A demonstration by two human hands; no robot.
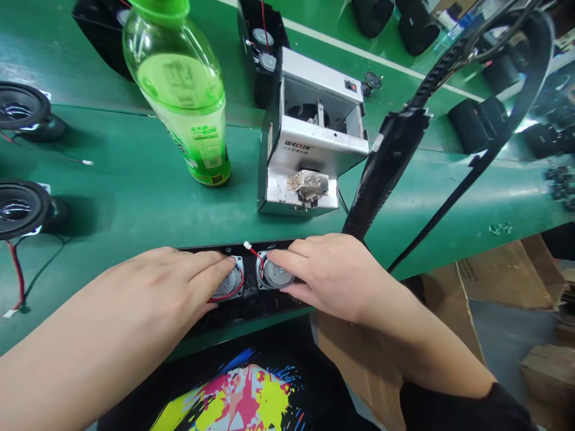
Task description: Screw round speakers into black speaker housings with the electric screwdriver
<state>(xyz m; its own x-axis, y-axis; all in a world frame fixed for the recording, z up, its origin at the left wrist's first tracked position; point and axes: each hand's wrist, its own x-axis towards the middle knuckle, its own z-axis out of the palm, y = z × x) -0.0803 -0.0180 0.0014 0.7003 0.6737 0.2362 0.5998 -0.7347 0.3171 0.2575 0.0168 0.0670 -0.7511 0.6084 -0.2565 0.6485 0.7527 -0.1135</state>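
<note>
A long black speaker panel (250, 304) lies along the near edge of the green bench, with two small speaker drivers set in it, magnets up. My left hand (168, 281) curls over the left speaker driver (230, 286), which has a red wire around its side; some of its fingertips are hidden. The right speaker driver (277, 275) is gripped by my right hand (335, 269), thumb on the near side and fingers on top. From that driver a short red wire ends in a white plug (247, 245), lying between the two hands.
Beyond the panel stand a silver WEIXIN screw feeder (309, 143) and a green drink bottle (188, 114). A black-wrapped electric screwdriver (386, 167) and its cable hang at the right. Larger speakers (20, 209) sit at the left; cardboard boxes (507, 275) lie beyond the bench's right edge.
</note>
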